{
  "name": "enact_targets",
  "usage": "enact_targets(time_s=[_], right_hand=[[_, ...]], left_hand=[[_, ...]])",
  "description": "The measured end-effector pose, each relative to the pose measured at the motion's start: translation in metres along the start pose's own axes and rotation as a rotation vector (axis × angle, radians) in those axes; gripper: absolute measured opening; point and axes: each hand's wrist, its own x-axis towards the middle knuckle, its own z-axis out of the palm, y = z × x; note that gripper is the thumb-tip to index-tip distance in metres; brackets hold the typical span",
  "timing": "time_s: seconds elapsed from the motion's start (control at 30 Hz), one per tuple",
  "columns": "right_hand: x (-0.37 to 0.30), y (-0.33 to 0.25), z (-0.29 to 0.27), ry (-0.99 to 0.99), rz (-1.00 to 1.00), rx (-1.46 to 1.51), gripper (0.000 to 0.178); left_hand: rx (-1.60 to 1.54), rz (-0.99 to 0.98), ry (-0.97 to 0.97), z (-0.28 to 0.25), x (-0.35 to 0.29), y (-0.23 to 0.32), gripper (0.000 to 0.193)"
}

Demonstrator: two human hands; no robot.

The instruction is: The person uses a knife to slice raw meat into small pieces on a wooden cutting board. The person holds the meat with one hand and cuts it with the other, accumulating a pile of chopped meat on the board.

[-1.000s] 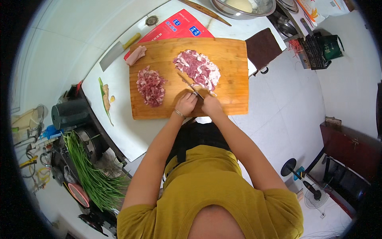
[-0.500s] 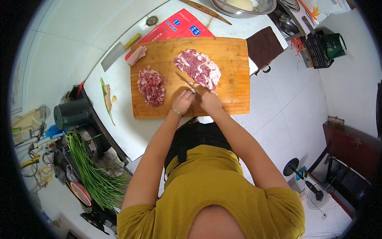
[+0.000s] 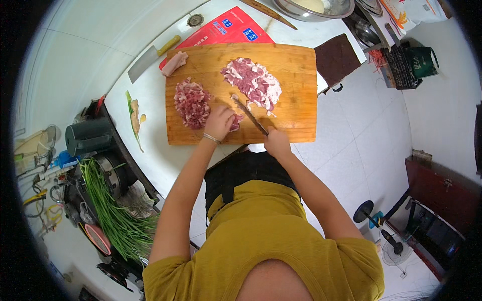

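A wooden cutting board carries a pile of diced meat on its left and sliced meat, pink with white fat, toward the right. My left hand is at the near edge of the diced pile, its fingers curled down against a few small meat pieces. With my right hand I grip the handle of a knife. The blade slants up and left over the board, between the small pieces and the slices. A pale chunk of meat lies at the board's far left corner.
Left of the board, a cleaver with a yellow handle, ginger and a scallion lie on the white counter. Behind are a red sheet, a rolling pin and a metal bowl. Green chives hang at lower left.
My left hand has moved left toward the diced pile, with small pieces beside it. My right hand has drawn the knife right and nearer, away from the left fingers.
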Motion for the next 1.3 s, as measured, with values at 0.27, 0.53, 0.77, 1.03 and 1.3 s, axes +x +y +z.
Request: enact_targets(time_s=[0.27,0.53,0.77,1.03,1.3], right_hand=[[0.029,-0.034,0.032,0.057,-0.077,-0.120,0.013],[0.027,-0.020,0.029,0.039,-0.055,-0.154,0.013],[0.050,-0.043,0.020,-0.079,-0.093,-0.243,0.015],[0.017,-0.005,0.027,0.000,-0.013,-0.137,0.016],[0.068,-0.044,0.021,0.077,-0.106,-0.021,0.023]], left_hand=[[0.092,0.071,0.030,0.034,-0.022,0.009,0.017],[0.297,0.191,0.062,0.032,-0.021,0.010,0.026],[0.158,0.235,0.001,0.048,-0.014,-0.007,0.025],[0.202,0.207,0.098,0.054,-0.014,-0.008,0.017],[0.129,0.057,0.001,0.042,-0.011,-0.001,0.019]])
